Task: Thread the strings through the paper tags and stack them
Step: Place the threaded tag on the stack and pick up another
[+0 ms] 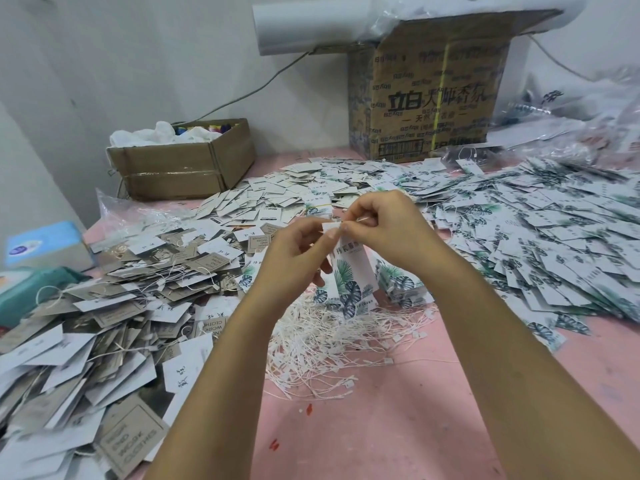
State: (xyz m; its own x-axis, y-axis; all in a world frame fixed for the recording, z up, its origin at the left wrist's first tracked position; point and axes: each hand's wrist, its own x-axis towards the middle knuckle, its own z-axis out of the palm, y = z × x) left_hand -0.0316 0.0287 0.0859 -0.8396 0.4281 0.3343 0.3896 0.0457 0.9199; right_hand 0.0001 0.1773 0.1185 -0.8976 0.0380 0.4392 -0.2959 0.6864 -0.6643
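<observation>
The job looks far from done: the left hand [298, 251] pinches the top of one leaf tag [349, 278] held up over the middle of the pink table [398, 427]. The right hand [384, 230] pinches a thin white string [363, 220] at that tag's top, so I think this tag is just getting its string. I count two hands, one tag held and two cardboard boxes [180, 168] at the far side, but the loose strings [332, 341] near the hands, the leaf tags [536, 237] on the right and the grey and white tags [121, 306] with strings on the left are too many to count.
</observation>
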